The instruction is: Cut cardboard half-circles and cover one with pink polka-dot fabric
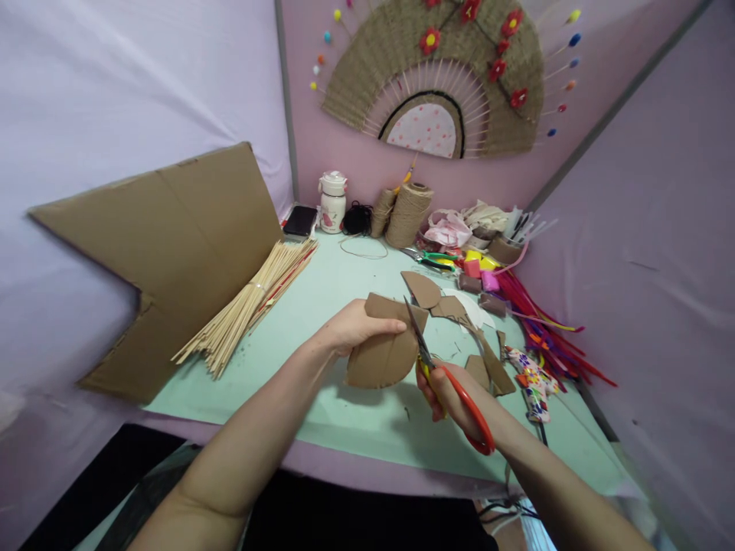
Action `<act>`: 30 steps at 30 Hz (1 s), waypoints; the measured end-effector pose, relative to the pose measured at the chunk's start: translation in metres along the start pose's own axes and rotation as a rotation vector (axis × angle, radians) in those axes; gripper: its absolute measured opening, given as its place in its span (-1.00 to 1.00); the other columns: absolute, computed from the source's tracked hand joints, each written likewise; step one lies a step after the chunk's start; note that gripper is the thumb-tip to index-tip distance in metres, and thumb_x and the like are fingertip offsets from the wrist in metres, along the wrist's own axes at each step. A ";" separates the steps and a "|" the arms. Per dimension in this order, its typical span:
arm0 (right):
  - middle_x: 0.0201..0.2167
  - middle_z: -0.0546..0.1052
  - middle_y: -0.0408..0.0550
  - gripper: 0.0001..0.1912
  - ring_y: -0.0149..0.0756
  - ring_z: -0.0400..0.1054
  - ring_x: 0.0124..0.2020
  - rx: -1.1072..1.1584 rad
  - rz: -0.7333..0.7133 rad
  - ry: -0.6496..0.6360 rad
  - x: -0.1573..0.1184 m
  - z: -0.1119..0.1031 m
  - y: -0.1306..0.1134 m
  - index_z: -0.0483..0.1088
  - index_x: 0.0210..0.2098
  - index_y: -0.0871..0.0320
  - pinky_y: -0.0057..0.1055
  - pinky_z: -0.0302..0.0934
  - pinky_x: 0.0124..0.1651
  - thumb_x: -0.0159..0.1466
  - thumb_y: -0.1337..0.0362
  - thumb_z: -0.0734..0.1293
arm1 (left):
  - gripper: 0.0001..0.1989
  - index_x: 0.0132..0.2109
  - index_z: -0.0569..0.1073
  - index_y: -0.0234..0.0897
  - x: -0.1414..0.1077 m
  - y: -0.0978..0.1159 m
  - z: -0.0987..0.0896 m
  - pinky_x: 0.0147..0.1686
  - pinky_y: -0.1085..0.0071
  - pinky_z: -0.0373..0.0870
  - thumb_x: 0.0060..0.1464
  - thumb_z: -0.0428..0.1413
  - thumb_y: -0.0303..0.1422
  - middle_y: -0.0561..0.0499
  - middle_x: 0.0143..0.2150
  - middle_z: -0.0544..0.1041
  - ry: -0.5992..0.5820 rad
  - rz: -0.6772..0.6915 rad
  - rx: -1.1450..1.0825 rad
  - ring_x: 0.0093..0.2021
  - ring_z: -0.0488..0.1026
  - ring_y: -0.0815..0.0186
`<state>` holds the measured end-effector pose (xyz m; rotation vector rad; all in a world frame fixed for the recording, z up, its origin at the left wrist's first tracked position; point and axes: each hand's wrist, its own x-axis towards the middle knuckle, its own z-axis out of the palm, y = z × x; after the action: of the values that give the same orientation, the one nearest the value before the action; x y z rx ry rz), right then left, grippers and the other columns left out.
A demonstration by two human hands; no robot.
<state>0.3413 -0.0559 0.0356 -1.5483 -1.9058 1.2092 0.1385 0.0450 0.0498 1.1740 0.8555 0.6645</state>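
Note:
My left hand [367, 325] grips a piece of brown cardboard [383, 358], thumb on top, holding it just above the pale green table [344, 413]. The lower edge of this piece is rounded. In my right hand [445, 390] is a pair of scissors [474, 421] with red and yellow handles. Their blades point up and away, lying at the right edge of the cardboard. Beyond and to the right lie a half-round cardboard piece [421, 290] and several offcuts, one of them a small cardboard scrap [478, 372].
At left, a bundle of thin sticks [253, 295] lies against a large cardboard sheet [195, 222]. Along the back stand a white bottle [332, 205] and twine spools [409, 216]. Green-handled pliers [433, 260], pipe cleaners [537, 329] and a glue gun [534, 383] are at right. A decorated fan [356, 84] hangs behind.

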 end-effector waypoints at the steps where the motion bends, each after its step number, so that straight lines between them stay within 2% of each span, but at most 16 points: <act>1: -0.59 0.31 -0.17 -0.38 -0.36 0.30 -0.62 -0.008 0.014 0.005 0.000 0.000 -0.001 0.20 -0.43 0.10 -0.41 0.25 -0.49 0.28 -0.27 -0.08 | -0.63 -0.18 0.58 -0.29 0.000 -0.001 0.000 -0.21 0.34 0.40 -0.19 0.37 -0.27 -0.05 -0.19 0.64 -0.006 0.002 -0.006 -0.20 0.53 0.21; 7: -0.72 0.32 -0.18 -0.47 -0.33 0.34 -0.69 -0.104 0.084 0.050 -0.002 0.001 -0.008 0.15 -0.53 0.08 -0.43 0.22 -0.52 0.33 -0.14 -0.07 | -0.62 -0.20 0.58 -0.29 -0.001 -0.002 0.000 -0.22 0.35 0.40 -0.22 0.38 -0.26 -0.05 -0.21 0.63 -0.026 -0.010 -0.051 -0.22 0.52 0.22; 11: -0.78 0.29 -0.20 -0.53 -0.34 0.30 -0.75 -0.136 0.171 0.067 -0.002 0.002 -0.013 0.11 -0.56 0.06 -0.45 0.17 -0.58 0.33 -0.07 -0.04 | -0.60 -0.22 0.58 -0.31 -0.004 0.001 0.001 -0.23 0.34 0.39 -0.27 0.41 -0.26 -0.06 -0.23 0.63 -0.026 -0.029 -0.086 -0.24 0.52 0.21; 17: -0.82 0.22 -0.22 -0.53 -0.36 0.21 -0.79 -0.146 0.236 0.054 -0.003 0.001 -0.011 0.06 -0.57 0.05 -0.45 0.08 -0.63 0.33 -0.09 -0.03 | -0.58 -0.28 0.58 -0.36 -0.001 -0.001 0.000 -0.25 0.35 0.37 -0.31 0.42 -0.22 -0.08 -0.30 0.62 -0.011 -0.015 -0.188 -0.30 0.51 0.24; 20: -0.72 0.28 -0.20 -0.46 -0.37 0.24 -0.72 -0.095 0.145 0.011 -0.006 -0.003 -0.003 0.12 -0.51 0.08 -0.44 0.12 -0.59 0.31 -0.21 -0.03 | -0.59 -0.27 0.58 -0.35 0.000 -0.002 0.000 -0.23 0.34 0.38 -0.29 0.41 -0.22 -0.08 -0.29 0.63 -0.014 0.007 -0.154 -0.29 0.52 0.24; 24: -0.53 0.32 -0.14 -0.35 -0.35 0.25 -0.52 0.047 -0.080 -0.083 -0.010 -0.008 -0.001 0.17 -0.41 0.11 -0.39 0.26 -0.39 0.28 -0.32 -0.11 | -0.65 -0.30 0.58 -0.33 -0.002 0.002 0.002 -0.27 0.36 0.39 -0.27 0.40 -0.25 -0.04 -0.31 0.63 -0.044 -0.039 -0.085 -0.32 0.51 0.26; 27: -0.53 0.29 -0.14 -0.33 -0.33 0.22 -0.48 0.049 -0.098 -0.087 -0.010 -0.008 -0.005 0.15 -0.43 0.10 -0.35 0.25 -0.35 0.27 -0.34 -0.15 | -0.67 -0.31 0.59 -0.33 -0.002 0.003 0.004 -0.29 0.38 0.39 -0.26 0.40 -0.26 -0.02 -0.33 0.62 -0.063 -0.063 -0.066 -0.34 0.51 0.28; 30: -0.52 0.29 -0.14 -0.35 -0.32 0.21 -0.48 0.001 -0.070 -0.057 -0.009 -0.007 -0.008 0.16 -0.39 0.11 -0.34 0.22 -0.37 0.27 -0.34 -0.10 | -0.67 -0.31 0.59 -0.34 -0.001 0.001 0.004 -0.29 0.38 0.39 -0.26 0.39 -0.25 -0.03 -0.33 0.63 -0.061 -0.064 -0.056 -0.34 0.51 0.28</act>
<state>0.3448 -0.0616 0.0479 -1.4484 -1.9785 1.2357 0.1416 0.0421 0.0518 1.1063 0.8144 0.5936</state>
